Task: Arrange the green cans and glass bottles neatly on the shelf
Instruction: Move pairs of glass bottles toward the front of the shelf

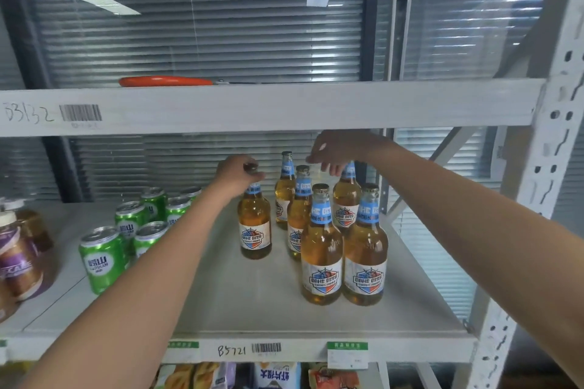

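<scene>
Several amber glass beer bottles with blue-and-white labels stand on the grey shelf [252,309]. My left hand [235,177] grips the cap and neck of the leftmost bottle [255,227], which stands apart from the others. To its right the other bottles [322,249] stand in two rows. My right hand [335,151] hovers above the rear bottles with its fingers spread, holding nothing. Several green cans [102,259] are clustered on the shelf's left half, partly hidden by my left forearm.
Brown and purple cans [19,265] stand at the far left edge. The upper shelf beam [268,107] runs just above my right hand, with an orange-handled tool [164,81] on it. A perforated upright post [550,167] bounds the right side. Packaged snacks [275,376] fill the shelf below.
</scene>
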